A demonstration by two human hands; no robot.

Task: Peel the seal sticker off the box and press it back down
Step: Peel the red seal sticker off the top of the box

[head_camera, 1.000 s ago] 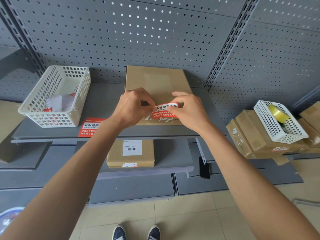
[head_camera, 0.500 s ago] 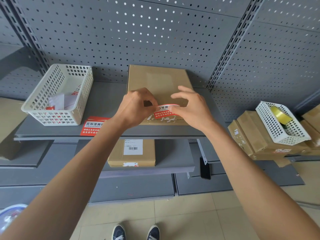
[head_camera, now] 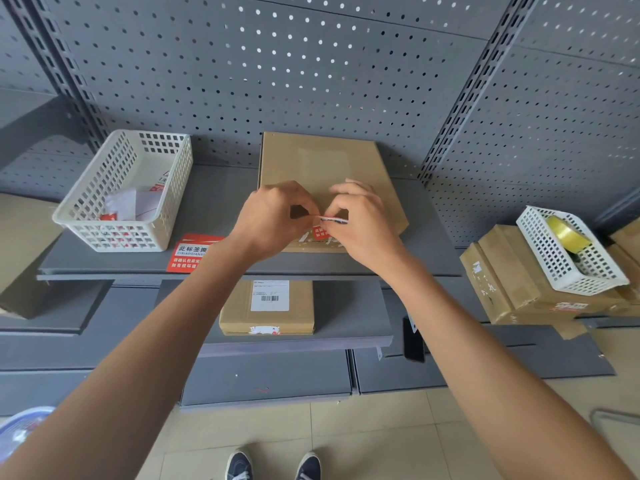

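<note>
Grip: my left hand [head_camera: 273, 220] and right hand [head_camera: 360, 226] each pinch a sticker [head_camera: 330, 220] end.
Axis: left-right, lifted just above the box [head_camera: 325, 168] front edge.

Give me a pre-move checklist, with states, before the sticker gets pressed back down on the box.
1. Seal sticker lifted off the box: ok, its top edge is raised.
2. Left hand pinching the sticker's left end: ok.
3. Right hand holding the right end: ok.
4. Lower part still stuck to the box: cannot tell, fingers cover it.
5. Box flat on the shelf: ok.
6. Old residue strips below the sticker clean: not ok, torn white scraps show.
</note>
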